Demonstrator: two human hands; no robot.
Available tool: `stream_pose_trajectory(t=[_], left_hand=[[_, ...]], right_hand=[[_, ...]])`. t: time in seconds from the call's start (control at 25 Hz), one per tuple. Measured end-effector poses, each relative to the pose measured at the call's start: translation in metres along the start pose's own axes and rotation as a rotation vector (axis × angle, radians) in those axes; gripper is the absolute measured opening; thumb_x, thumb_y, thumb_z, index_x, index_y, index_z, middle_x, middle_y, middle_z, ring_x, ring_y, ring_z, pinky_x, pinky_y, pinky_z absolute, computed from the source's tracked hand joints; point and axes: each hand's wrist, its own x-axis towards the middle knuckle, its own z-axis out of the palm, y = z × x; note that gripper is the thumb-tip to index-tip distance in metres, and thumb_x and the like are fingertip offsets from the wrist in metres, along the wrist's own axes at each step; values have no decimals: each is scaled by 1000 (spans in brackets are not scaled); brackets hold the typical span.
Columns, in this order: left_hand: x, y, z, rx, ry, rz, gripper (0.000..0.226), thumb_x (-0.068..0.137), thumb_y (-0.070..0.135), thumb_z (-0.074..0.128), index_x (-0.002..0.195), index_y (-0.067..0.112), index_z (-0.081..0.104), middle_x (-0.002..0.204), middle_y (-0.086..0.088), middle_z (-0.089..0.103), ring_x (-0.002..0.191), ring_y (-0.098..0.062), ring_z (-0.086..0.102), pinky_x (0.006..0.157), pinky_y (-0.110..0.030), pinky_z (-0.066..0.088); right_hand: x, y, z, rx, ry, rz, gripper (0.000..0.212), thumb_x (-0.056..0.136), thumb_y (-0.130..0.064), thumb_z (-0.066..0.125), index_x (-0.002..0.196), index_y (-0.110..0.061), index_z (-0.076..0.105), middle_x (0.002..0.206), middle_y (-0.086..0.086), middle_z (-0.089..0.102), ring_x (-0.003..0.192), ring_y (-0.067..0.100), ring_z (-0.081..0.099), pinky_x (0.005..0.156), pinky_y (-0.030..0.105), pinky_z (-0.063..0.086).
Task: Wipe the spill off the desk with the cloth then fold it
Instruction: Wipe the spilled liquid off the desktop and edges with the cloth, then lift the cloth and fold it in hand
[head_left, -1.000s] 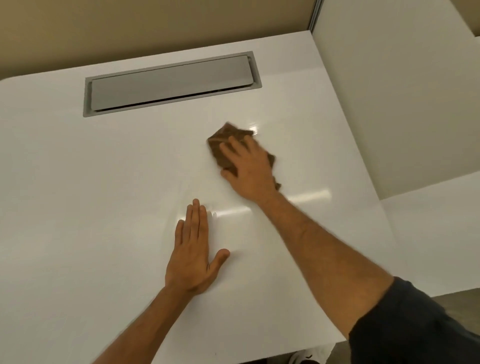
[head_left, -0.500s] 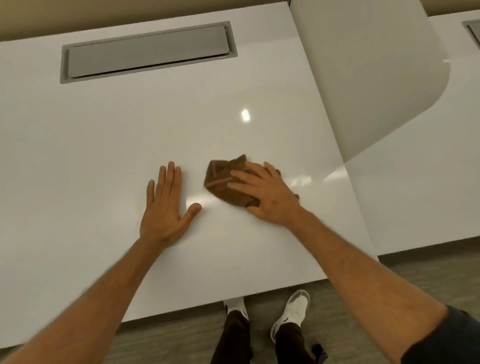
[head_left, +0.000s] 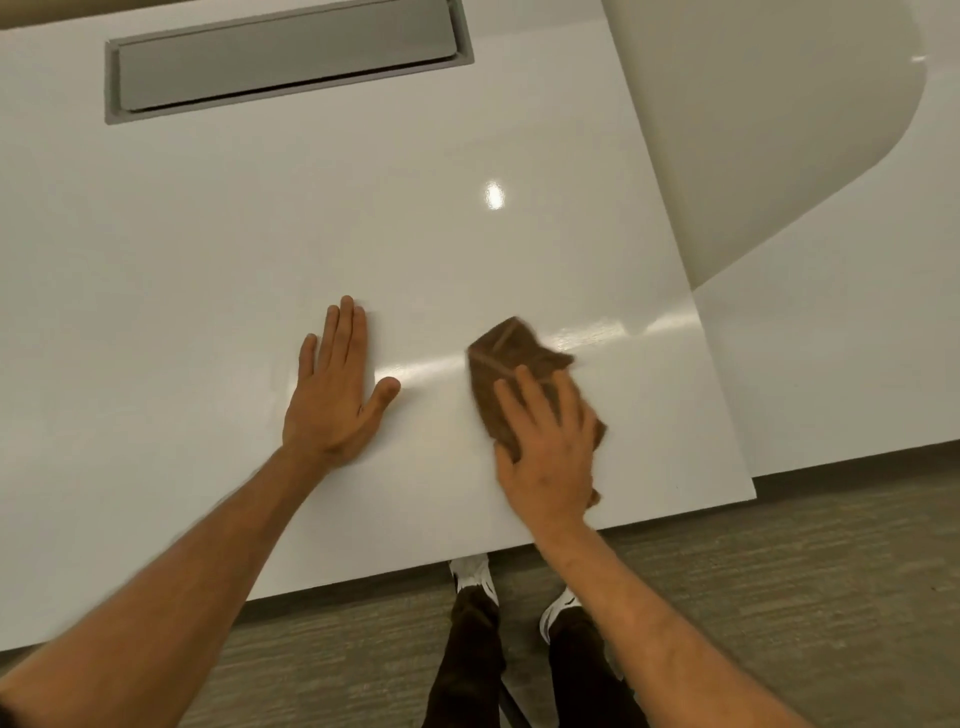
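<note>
Wiping step. Right hand (head_left: 545, 457) flat, pressing bunched brown cloth (head_left: 511, 364) near counter (head_left: 208, 260) front edge; left hand (head_left: 332, 395) flat, released, bracing. Keep pressure even; overlap strokes.

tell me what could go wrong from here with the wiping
1. The right hand presses the bunched brown cloth close to the white desk's near edge, so a further pull toward the body could drag liquid or the cloth off onto the floor by the white shoes.
2. The cloth is crumpled, so it may smear rather than lift; glare hides any residue.
3. The left hand lies flat on the glossy top and might slip if wet.
</note>
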Motion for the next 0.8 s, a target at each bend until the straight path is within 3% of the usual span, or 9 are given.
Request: stream_pose_trajectory(t=[0.16,0.32,0.48,0.56,0.68,0.8], left_hand=[[-1,-3,1,-34,4,5,84,103,66,13,167,15,-8,177,-1,-11,162,-16,-14,132,-44,-4],[-1,-2,-2,18,-37,26,90,100,73,7,166,14,-10,176,-1,-15,161,-17,-18,130,-45,-10],[-27,24,-12,-33,-109,-10,100,93,82,2,167,14,-7,175,-1,-16,160,-17,-21,126,-37,-22],[-54,50,-16,-60,-85,-23,95,95,80,10,168,19,0,174,5,-13,160,-13,-20,124,-34,-25],[-95,94,-27,-115,-71,-65,79,101,68,29,167,27,17,173,11,2,160,-8,-11,122,-35,-27],[-127,140,-48,-183,-111,-76,64,103,60,38,162,35,30,173,8,22,162,-12,7,124,-39,-18]], right_hand=[[-23,-30,18,59,-167,-301,50,88,-34,66,137,-29,58,151,-3,53,145,32,37,118,56,30],[-36,-18,9,143,-396,-534,51,84,-28,75,134,-33,62,152,-9,52,151,26,30,125,50,15],[-41,-4,-30,243,-688,-479,49,81,-16,74,127,-33,68,148,-14,56,151,19,28,126,49,14],[-40,11,-60,251,-773,-392,46,84,-14,71,126,-33,69,146,-14,58,149,17,31,125,48,19],[-45,24,-110,236,-787,-247,46,87,-14,68,127,-37,66,140,-11,61,136,16,45,117,42,36],[-50,21,-160,320,-673,-157,38,90,-16,67,123,-35,67,125,-8,67,115,12,57,106,39,48]])
